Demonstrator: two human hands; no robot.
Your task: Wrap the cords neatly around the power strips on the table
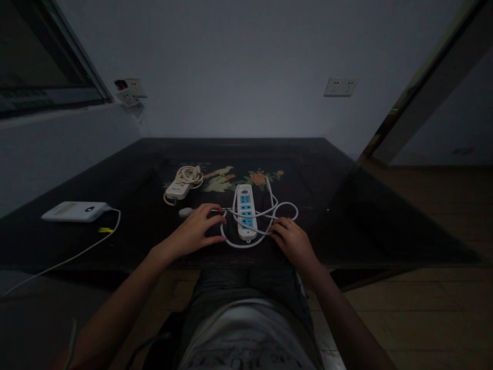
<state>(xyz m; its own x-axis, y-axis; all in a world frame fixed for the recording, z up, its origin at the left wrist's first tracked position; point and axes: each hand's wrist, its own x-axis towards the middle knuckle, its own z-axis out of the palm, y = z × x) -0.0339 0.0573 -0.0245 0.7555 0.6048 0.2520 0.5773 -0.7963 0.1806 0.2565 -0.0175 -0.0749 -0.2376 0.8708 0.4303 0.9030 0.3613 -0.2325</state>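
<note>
A white power strip with blue sockets lies lengthwise on the dark table, its white cable looped loosely around and across it. My left hand rests to the strip's left, fingers curled around the cable loop near a white plug. On the strip's right, my right hand pinches the cable where it crosses the near end.
A second, cream power strip with coiled cord lies farther back left. A flat white device with a white cable sits at the table's left. The dark table has a flower pattern in its middle. Wall sockets are behind.
</note>
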